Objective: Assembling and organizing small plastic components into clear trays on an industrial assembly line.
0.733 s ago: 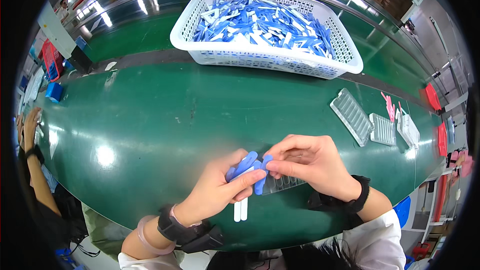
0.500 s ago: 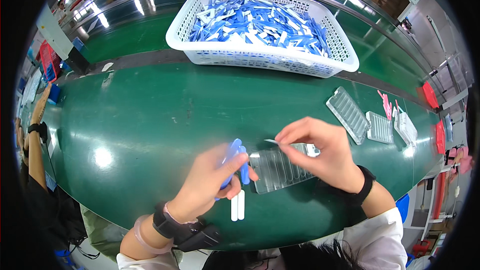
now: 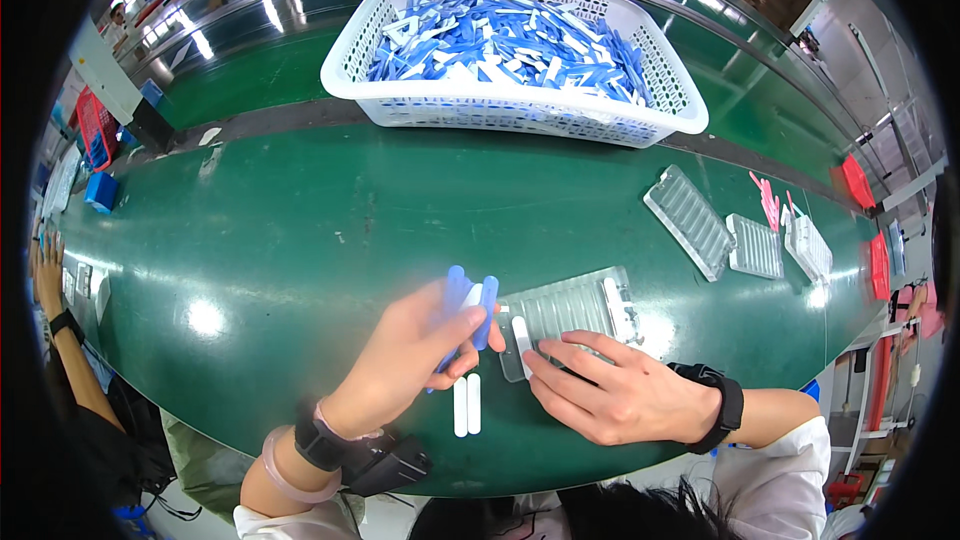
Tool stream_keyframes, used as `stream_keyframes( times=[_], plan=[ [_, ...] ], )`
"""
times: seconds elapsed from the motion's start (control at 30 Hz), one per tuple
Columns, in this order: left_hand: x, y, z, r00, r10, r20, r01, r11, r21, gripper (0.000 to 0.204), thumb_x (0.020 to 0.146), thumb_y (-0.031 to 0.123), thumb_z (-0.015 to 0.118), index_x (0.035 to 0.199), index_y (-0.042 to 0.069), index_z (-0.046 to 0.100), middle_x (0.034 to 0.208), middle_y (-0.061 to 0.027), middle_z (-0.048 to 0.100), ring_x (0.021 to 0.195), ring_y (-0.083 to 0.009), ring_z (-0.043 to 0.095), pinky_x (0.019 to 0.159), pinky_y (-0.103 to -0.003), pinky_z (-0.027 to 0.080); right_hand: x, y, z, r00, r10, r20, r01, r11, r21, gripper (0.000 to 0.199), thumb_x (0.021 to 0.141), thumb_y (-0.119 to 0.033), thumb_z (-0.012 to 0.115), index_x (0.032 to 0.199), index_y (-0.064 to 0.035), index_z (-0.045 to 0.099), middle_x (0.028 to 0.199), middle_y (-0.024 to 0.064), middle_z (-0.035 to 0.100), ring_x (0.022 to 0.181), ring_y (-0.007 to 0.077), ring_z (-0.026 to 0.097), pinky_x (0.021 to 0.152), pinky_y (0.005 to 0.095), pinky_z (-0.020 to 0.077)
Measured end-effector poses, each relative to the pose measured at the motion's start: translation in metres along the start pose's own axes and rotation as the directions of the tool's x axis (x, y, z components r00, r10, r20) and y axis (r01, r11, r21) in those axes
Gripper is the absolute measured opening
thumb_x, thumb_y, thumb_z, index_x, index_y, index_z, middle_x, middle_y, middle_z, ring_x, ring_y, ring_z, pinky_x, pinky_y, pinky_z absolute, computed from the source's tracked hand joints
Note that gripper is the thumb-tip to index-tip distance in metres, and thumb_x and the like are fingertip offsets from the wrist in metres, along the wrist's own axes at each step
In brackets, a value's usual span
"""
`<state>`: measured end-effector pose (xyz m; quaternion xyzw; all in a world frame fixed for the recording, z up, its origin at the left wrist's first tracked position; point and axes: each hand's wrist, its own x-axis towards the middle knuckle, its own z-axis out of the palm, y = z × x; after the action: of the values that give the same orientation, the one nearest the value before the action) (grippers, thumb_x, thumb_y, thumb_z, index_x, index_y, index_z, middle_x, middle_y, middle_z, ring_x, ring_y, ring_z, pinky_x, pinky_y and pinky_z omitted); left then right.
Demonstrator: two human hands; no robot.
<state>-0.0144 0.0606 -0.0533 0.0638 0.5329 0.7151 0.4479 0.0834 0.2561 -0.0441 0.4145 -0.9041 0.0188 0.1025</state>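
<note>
"What's in your hands?"
"Your left hand [image 3: 400,340] is closed round some blue and white sticks [image 3: 488,298]; your right hand [image 3: 620,395], half open, touches a white strip [image 3: 520,331] (thumb hidden, so I can't tell if it grips)."
"And that strip?"
"At the clear tray's [image 3: 562,312] left end."
</note>
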Motion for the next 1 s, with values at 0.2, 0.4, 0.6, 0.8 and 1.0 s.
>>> stream_keyframes(
  times=[0.2, 0.4, 0.6, 0.8, 1.0],
  plan=[
    [-0.001, 0.0, 0.002, 0.996, 0.077, -0.042, -0.072, 0.991, 0.117, 0.013, 0.089, 0.01, 0.047, 0.096, -0.001, 0.049, 0.079, -0.0099, 0.059, 0.047, -0.0047, 0.038, 0.039, -0.018, 0.025, 0.011, 0.002, 0.001, 0.998, 0.064, 0.014, -0.062, 0.992, -0.108, 0.027, 0.069, -0.013, 0.053, 0.09, 0.0027, 0.058, 0.101, 0.0148, 0.058, 0.099, 0.0236, 0.052, 0.084, 0.034, 0.0426],
    [-0.001, 0.002, 0.004, 0.996, 0.081, -0.044, -0.075, 0.988, 0.136, 0.01, 0.089, 0.008, 0.048, 0.092, -0.001, 0.051, 0.077, -0.0099, 0.061, 0.046, -0.0043, 0.038, 0.039, -0.018, 0.026, 0.013, -0.002, -0.002, 0.99, 0.135, -0.028, -0.134, 0.99, 0.031, 0.023, 0.07, -0.01, 0.058, 0.089, 0.0021, 0.057, 0.093, 0.0133, 0.059, 0.091, 0.023, 0.056, 0.076, 0.0322, 0.0466],
    [-0.001, 0.0, 0.005, 0.999, 0.05, -0.016, -0.045, 0.977, 0.206, 0.013, 0.089, 0.01, 0.048, 0.095, -0.001, 0.052, 0.077, -0.0087, 0.061, 0.046, -0.0041, 0.038, 0.039, -0.018, 0.026, 0.035, 0.015, -0.005, 0.614, 0.756, 0.226, -0.388, 0.039, 0.921, 0.018, 0.078, -0.008, 0.065, 0.088, 0.003, 0.057, 0.085, 0.0108, 0.06, 0.069, 0.0146, 0.061, 0.059, 0.0251, 0.05],
    [0.001, -0.004, -0.001, 0.999, -0.029, -0.033, 0.032, 0.995, 0.092, 0.021, 0.091, 0.015, 0.045, 0.103, -0.002, 0.051, 0.082, -0.0077, 0.058, 0.05, -0.0052, 0.04, 0.04, -0.018, 0.025, 0.033, 0.034, -0.003, 0.614, 0.788, 0.048, -0.343, 0.212, 0.915, 0.01, 0.076, 0.0, 0.06, 0.084, 0.0045, 0.056, 0.082, 0.009, 0.061, 0.073, 0.0138, 0.06, 0.061, 0.0265, 0.051],
    [0.0, -0.006, -0.005, 0.999, -0.041, 0.029, 0.045, 0.991, -0.125, 0.026, 0.093, 0.019, 0.041, 0.106, -0.002, 0.05, 0.086, -0.0085, 0.055, 0.053, -0.0063, 0.041, 0.041, -0.018, 0.026, 0.019, 0.007, 0.002, 0.969, 0.232, -0.087, -0.227, 0.972, 0.062, 0.026, 0.065, -0.003, 0.055, 0.09, 0.0032, 0.053, 0.088, 0.0112, 0.057, 0.086, 0.0248, 0.055, 0.07, 0.0295, 0.0482]
  ],
)
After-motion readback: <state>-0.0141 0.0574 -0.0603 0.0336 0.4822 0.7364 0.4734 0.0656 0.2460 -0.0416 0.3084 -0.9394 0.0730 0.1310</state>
